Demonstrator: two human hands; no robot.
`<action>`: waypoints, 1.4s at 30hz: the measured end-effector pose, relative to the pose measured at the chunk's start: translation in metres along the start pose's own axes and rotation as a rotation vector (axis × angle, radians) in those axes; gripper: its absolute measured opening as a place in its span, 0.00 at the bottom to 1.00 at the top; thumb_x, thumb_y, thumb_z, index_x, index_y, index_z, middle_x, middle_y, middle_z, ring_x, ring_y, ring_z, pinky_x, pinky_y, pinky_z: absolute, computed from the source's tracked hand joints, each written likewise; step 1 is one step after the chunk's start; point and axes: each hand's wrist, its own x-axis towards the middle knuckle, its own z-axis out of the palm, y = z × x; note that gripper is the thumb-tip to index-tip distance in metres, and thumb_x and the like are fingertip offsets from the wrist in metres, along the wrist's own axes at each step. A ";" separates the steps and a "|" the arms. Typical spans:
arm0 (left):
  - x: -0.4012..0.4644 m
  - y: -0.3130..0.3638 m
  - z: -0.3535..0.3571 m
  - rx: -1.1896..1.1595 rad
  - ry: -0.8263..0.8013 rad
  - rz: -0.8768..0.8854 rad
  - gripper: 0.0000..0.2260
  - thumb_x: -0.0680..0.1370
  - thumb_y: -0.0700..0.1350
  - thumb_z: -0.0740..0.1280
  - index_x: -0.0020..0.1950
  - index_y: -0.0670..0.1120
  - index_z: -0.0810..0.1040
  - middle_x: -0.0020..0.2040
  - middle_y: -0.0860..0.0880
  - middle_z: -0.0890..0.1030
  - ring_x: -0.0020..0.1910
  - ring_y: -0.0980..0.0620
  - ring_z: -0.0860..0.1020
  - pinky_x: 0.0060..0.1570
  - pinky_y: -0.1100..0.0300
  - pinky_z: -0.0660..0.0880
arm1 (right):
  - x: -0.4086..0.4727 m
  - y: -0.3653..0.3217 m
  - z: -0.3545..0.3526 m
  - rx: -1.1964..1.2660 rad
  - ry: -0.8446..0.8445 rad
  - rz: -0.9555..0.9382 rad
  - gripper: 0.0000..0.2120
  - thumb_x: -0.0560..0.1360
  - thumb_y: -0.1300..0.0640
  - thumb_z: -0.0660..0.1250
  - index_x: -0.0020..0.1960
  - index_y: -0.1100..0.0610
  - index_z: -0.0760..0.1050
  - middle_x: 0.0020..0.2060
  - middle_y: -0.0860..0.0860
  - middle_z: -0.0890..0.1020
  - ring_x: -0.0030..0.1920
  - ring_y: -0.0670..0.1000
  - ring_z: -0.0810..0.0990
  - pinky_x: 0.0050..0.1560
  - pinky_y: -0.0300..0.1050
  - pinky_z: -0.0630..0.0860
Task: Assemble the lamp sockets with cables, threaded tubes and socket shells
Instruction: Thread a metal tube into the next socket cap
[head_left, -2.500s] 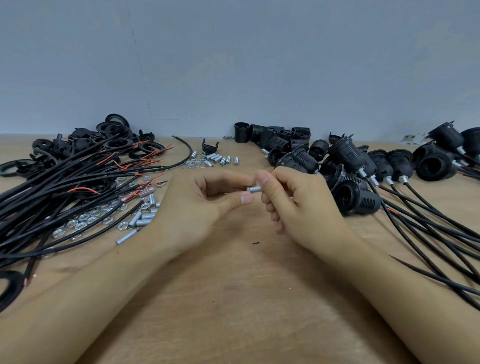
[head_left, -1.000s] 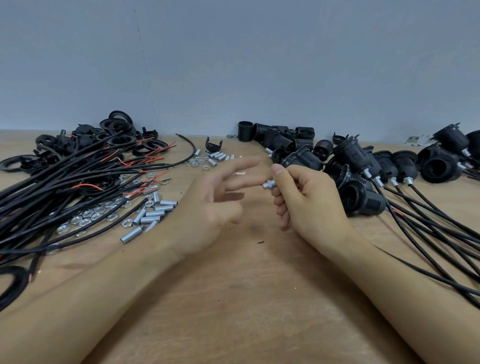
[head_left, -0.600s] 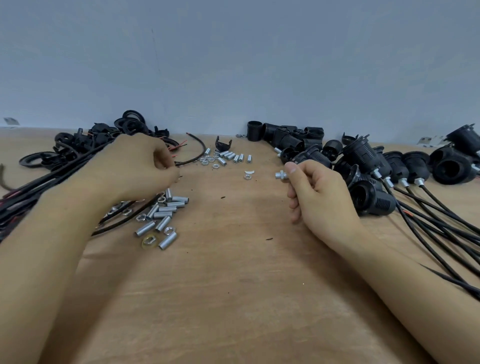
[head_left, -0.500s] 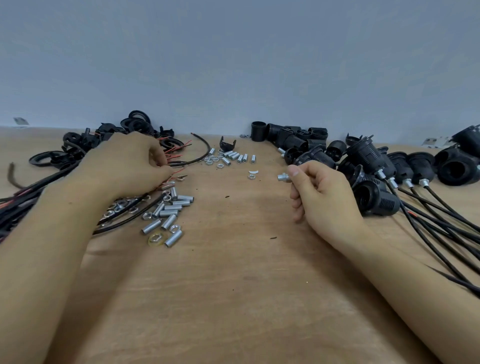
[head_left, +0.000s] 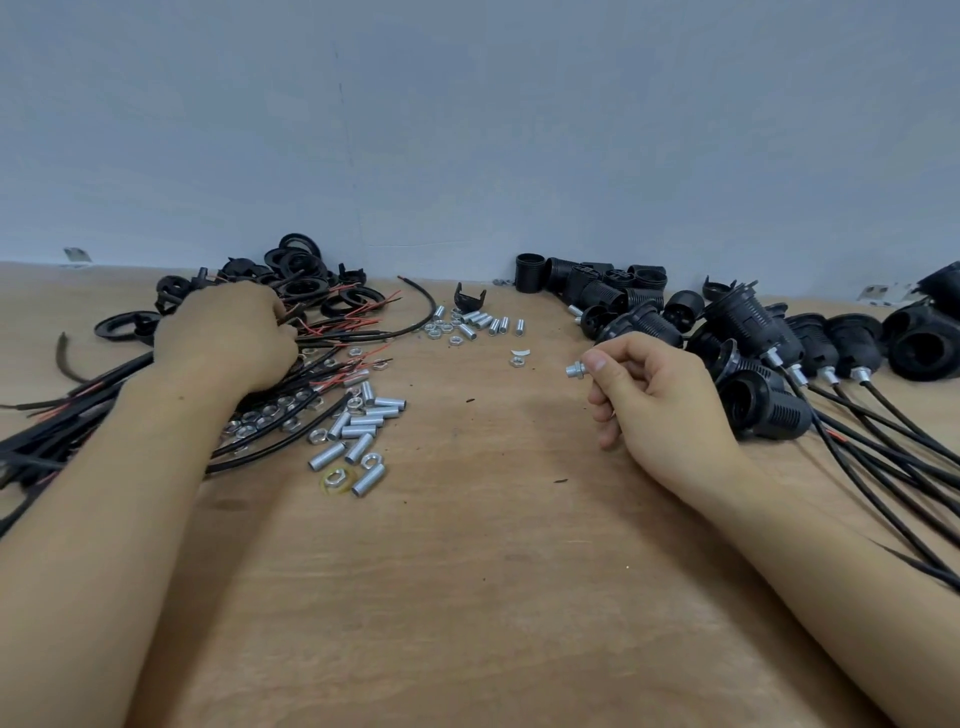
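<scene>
Task looks partway done: a batch of finished sockets with cables attached lies at right on the table, cords trailing toward the near right edge, while plenty of loose parts remain. Right hand holds a threaded tube with nut above the table, grip pinching it between thumb and forefinger, tube end poking left. Left hand is down in the loose cable pile at left, fingers curled into the black cables with red wire ends; whether it actually has one pinched, cannot tell. Judging by this, next step is pulling a cable to feed through the tube. Left to use: spare tubes and nuts just beside the cables, a second small tube cluster further back, empty socket shells by the wall, black ring parts far left. No containers in view; everything sits in loose heaps straight on the table.
</scene>
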 end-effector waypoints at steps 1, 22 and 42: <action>0.001 -0.002 0.003 -0.011 -0.032 -0.001 0.12 0.80 0.50 0.66 0.59 0.48 0.82 0.58 0.41 0.82 0.59 0.36 0.77 0.56 0.45 0.76 | 0.000 0.000 0.000 0.000 -0.003 0.003 0.07 0.80 0.57 0.66 0.43 0.54 0.79 0.29 0.48 0.78 0.27 0.45 0.76 0.26 0.41 0.74; 0.013 -0.013 -0.002 -0.326 0.052 -0.029 0.03 0.78 0.48 0.71 0.47 0.51 0.81 0.48 0.48 0.81 0.55 0.45 0.77 0.52 0.53 0.71 | -0.002 -0.004 -0.001 -0.015 -0.046 0.014 0.07 0.79 0.59 0.66 0.42 0.55 0.79 0.29 0.51 0.77 0.25 0.44 0.74 0.25 0.38 0.74; 0.163 0.052 0.069 -0.037 -0.060 0.211 0.06 0.75 0.38 0.69 0.46 0.36 0.83 0.48 0.37 0.84 0.50 0.38 0.78 0.51 0.47 0.78 | 0.001 0.006 0.000 -0.094 -0.041 -0.065 0.08 0.77 0.55 0.68 0.40 0.47 0.78 0.33 0.49 0.80 0.29 0.54 0.77 0.33 0.56 0.79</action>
